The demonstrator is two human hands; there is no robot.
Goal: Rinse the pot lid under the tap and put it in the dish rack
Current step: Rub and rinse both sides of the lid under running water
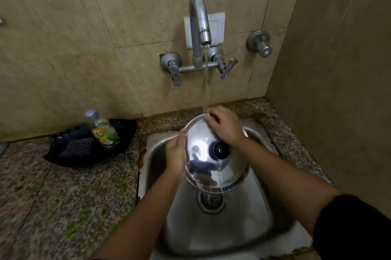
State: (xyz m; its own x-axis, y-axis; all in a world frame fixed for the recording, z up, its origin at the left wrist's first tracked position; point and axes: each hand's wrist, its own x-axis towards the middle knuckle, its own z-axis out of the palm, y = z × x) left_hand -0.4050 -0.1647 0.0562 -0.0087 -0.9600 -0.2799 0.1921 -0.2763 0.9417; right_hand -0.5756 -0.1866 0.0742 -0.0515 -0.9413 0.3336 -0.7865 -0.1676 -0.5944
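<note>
Now we clamp the wet, slippery lid (213,166) by its rim, left hand (176,154) gripping, right hand (224,125) rubbing on top.

Glossy steel pot lid (203,166), matt steel sink (222,228), speckled granite counter (63,196).

one pot lid (213,164), two hands, one tap (200,27), one sink (222,228), one bottle (104,130), one black tray (84,158), one scrub pad (77,147).

Beige tiled walls (84,27) meet in corner; speckled granite counter (42,196); dim light.
</note>
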